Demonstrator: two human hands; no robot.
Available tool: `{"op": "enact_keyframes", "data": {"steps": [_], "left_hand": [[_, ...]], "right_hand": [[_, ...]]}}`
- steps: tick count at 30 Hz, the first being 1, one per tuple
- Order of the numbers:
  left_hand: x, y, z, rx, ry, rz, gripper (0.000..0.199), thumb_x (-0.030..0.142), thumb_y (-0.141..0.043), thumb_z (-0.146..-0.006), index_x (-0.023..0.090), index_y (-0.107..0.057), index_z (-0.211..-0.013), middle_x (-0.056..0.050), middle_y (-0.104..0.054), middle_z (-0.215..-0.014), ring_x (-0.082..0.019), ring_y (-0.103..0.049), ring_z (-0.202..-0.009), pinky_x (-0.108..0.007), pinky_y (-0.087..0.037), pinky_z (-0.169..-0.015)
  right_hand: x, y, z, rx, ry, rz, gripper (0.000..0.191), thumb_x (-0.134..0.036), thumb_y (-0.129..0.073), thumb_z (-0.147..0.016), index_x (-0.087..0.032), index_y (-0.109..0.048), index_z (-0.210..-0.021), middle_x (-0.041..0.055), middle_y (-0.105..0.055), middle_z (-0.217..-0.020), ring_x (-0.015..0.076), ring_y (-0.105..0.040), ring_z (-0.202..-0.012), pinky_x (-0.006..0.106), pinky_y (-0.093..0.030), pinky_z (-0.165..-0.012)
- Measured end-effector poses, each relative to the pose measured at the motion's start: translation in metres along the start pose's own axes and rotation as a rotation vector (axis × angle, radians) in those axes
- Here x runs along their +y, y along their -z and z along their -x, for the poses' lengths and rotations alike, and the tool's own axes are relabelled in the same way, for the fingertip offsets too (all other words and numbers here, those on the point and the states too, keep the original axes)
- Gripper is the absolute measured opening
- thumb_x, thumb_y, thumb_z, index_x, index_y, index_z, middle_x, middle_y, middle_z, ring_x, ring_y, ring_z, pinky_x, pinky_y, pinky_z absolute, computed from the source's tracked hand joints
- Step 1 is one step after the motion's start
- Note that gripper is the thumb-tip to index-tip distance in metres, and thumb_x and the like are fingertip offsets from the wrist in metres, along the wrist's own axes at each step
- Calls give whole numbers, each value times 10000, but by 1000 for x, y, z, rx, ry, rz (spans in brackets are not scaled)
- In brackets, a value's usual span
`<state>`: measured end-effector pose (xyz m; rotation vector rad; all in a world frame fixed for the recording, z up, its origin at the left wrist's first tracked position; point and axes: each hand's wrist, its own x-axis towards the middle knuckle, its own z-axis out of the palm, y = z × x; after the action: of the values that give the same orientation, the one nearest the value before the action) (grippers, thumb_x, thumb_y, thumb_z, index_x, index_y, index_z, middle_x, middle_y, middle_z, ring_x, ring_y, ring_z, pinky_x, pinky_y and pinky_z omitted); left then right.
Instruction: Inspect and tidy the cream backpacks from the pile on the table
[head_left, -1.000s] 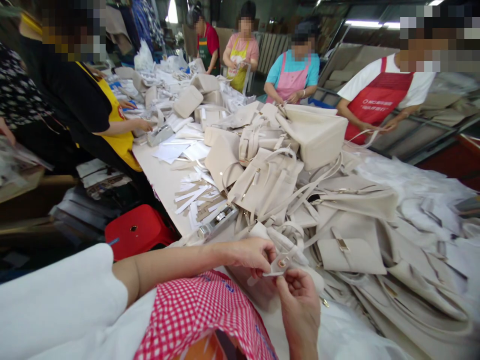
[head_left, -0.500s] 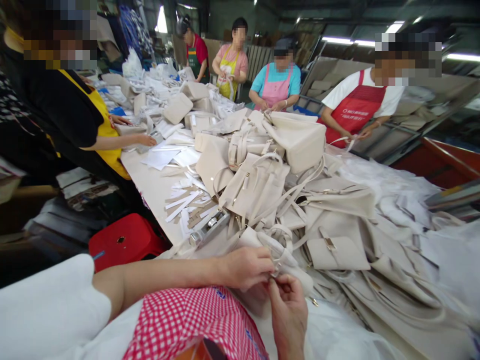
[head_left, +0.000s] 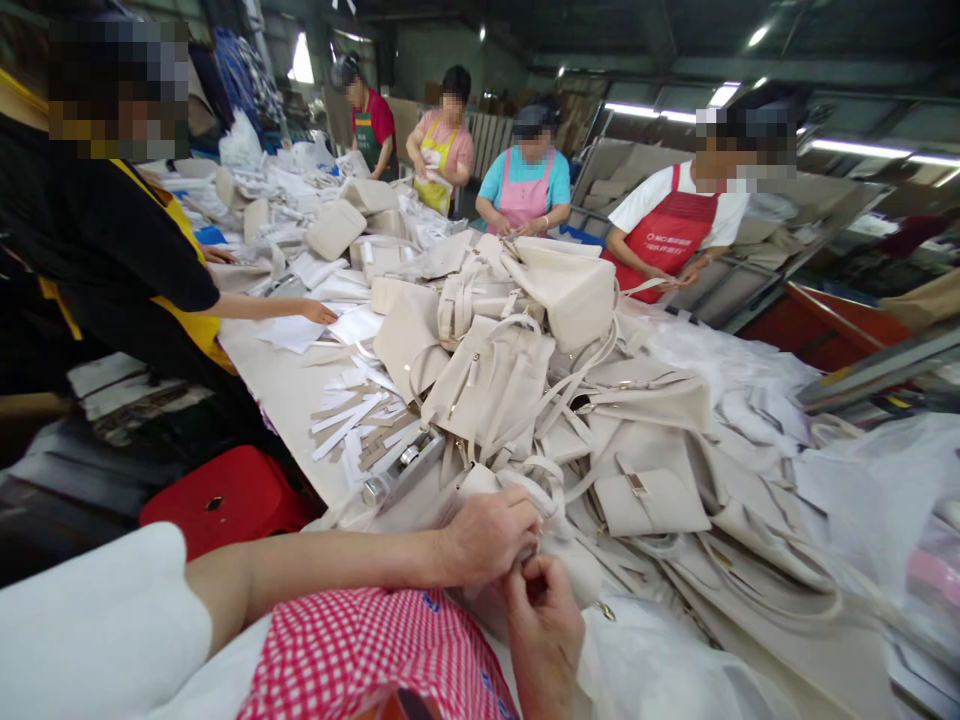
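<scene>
My left hand is closed in a pinch, with its fingertips close against those of my right hand. The right hand's thumb and forefinger are also pressed together. What lies between the fingers is small and hidden by them. Right behind and beside both hands is a beige handbag, partly covered by them. A small gold-coloured metal clasp shows to the right of my right hand. Farther up lies a heap of beige handbags with straps and handles tangled together.
A tape dispenser stands left of the heap, beside loose paper strips. A red stool is below the table edge. Clear plastic lies at the near right. Several co-workers stand around the table; one's hand reaches over papers.
The view has shifted, so the scene sits farther left. My hands stay pinched together, with the left fingers curled slightly more. The co-worker at left has stretched an arm farther across the papers.
</scene>
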<state>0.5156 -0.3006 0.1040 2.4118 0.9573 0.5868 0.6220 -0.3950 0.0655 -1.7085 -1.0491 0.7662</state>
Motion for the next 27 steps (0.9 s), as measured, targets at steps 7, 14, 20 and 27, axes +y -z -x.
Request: {"op": "enact_keyframes", "data": {"steps": [7, 14, 20, 27], "left_hand": [[3, 15, -5, -48, 24, -23, 87, 183, -503, -922, 161, -577, -882, -56, -617, -946, -168, -574, -849, -265, -450, -715], [-8, 10, -1, -65, -73, -193, 118, 221, -491, -942, 173, -574, -874, -46, -615, -912, -163, -556, -763, -284, -381, -598], [-22, 16, -13, -126, -558, -271, 125, 257, -574, -927, 183, -585, -827, -43, -608, -849, -166, -533, -756, -310, -354, -592], [-13, 19, -27, -128, -371, -277, 92, 213, -516, -932, 177, -571, -868, -57, -608, -870, -181, -534, -739, -314, -356, -599]], "right_hand": [[-6, 5, -11, -4, 35, -175, 239, -399, -654, -794, -236, -498, -717, -40, -528, -646, 148, -498, -595, 259, -432, -579], [-3, -5, -3, -57, 73, -67, 159, -363, -602, -828, -237, -539, -753, -16, -588, -657, 171, -553, -610, 279, -453, -598], [1, -2, 0, 23, 107, 102, 184, -410, -558, -835, -243, -563, -757, -9, -613, -641, 177, -560, -564, 279, -440, -554], [1, -11, 6, -92, 281, 150, 110, -269, -514, -807, -242, -545, -705, -15, -573, -645, 168, -545, -577, 260, -446, -572]]}}
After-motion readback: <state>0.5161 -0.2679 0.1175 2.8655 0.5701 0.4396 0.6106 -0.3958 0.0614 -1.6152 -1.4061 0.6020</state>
